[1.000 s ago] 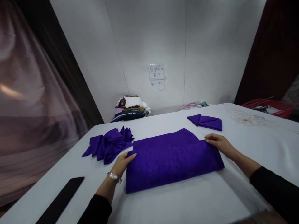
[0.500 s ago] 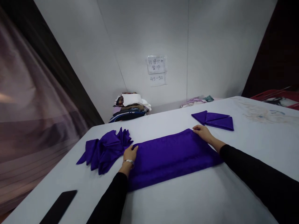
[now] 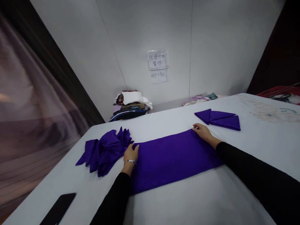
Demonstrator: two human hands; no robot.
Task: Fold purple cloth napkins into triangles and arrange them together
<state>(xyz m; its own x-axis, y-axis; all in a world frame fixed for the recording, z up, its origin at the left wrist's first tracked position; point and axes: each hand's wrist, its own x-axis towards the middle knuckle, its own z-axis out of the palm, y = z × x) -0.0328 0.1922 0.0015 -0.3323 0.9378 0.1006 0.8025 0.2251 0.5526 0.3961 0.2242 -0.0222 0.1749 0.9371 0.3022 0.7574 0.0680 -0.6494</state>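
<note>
Loosely curled, 2 hands (image 3: 131, 153) (image 3: 202, 132) touch the purple cloth (image 3: 172, 159).

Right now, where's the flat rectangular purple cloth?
Head view, centre: the flat purple cloth lies on the white table, far corners at the left hand and right hand, right of the pleated purple cloth.

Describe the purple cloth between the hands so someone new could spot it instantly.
On the white table, find the left hand and the right hand. Between them lies the purple cloth, a hand at each far corner. It is a flat, broad rectangle, unlike the gathered purple bundle to its left and the smaller, pointed purple fold beyond the right hand.
</note>
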